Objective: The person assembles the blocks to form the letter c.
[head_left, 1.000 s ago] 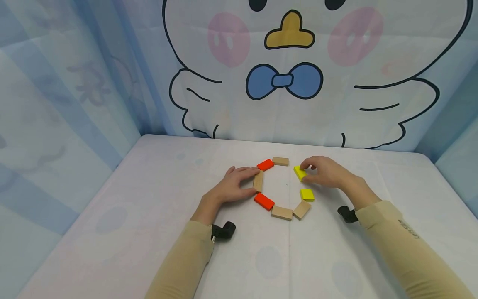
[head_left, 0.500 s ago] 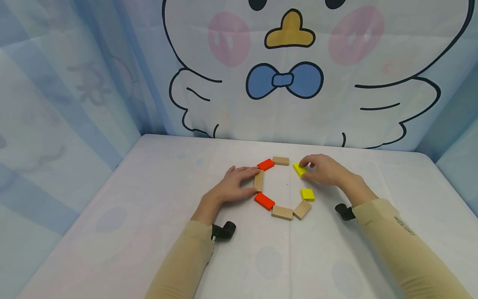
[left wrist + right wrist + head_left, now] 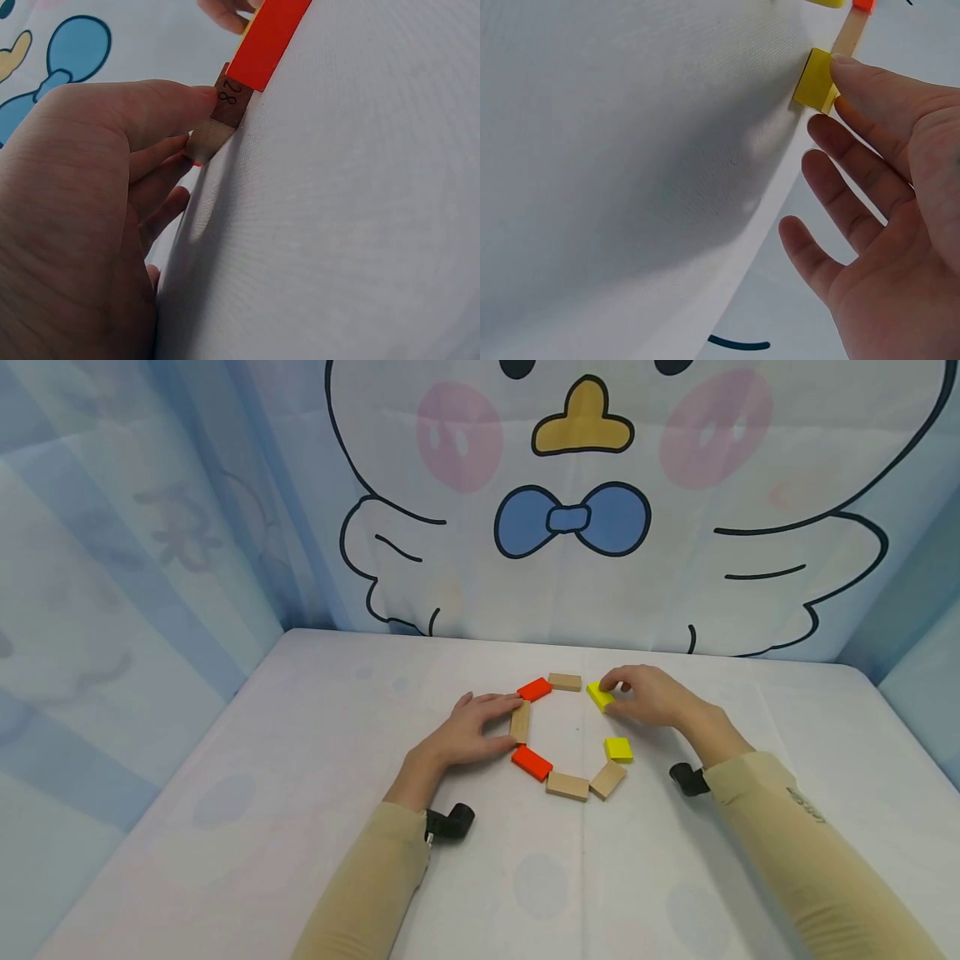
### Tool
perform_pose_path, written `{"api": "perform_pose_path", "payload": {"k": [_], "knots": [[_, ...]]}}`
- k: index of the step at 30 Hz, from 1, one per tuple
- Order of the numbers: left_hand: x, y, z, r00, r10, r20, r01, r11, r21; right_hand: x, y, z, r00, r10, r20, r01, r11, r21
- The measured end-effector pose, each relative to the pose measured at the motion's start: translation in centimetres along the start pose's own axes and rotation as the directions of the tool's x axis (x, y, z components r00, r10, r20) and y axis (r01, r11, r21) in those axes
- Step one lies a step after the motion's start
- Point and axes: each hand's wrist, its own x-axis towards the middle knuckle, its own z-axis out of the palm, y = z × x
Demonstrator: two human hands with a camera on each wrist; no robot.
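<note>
Small flat wooden blocks form a ring with gaps on the table. My left hand (image 3: 476,731) holds a plain wooden block (image 3: 520,723) on the ring's left side, thumb at its near end and a fingertip at the far end. Dark digits show on that block's end (image 3: 232,97) in the left wrist view. Across the ring, my right hand (image 3: 651,695) pinches a yellow block (image 3: 598,696) between thumb and index finger, the other fingers spread apart. Red blocks (image 3: 535,689) (image 3: 532,762) flank the left-hand block. A plain block (image 3: 565,682) lies left of the pinched yellow one.
A second yellow block (image 3: 618,750) lies nearer me on the ring's right side, beside a slanted plain block (image 3: 607,780). Another plain block (image 3: 567,787) sits at the near side. A cartoon-printed curtain (image 3: 570,593) hangs behind the table's (image 3: 360,710) far edge.
My right hand has slid the yellow block slightly away from me and to the left, towards the far plain block. My left hand has stayed in place.
</note>
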Motion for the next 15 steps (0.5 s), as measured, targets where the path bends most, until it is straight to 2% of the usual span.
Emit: {"api": "perform_pose_path", "payload": {"k": [15], "knots": [[0.08, 0.08, -0.08, 1.0, 0.009, 0.008, -0.009, 1.0, -0.003, 0.3, 0.28, 0.05, 1.0, 0.004, 0.012, -0.004, 1.0, 0.004]]}}
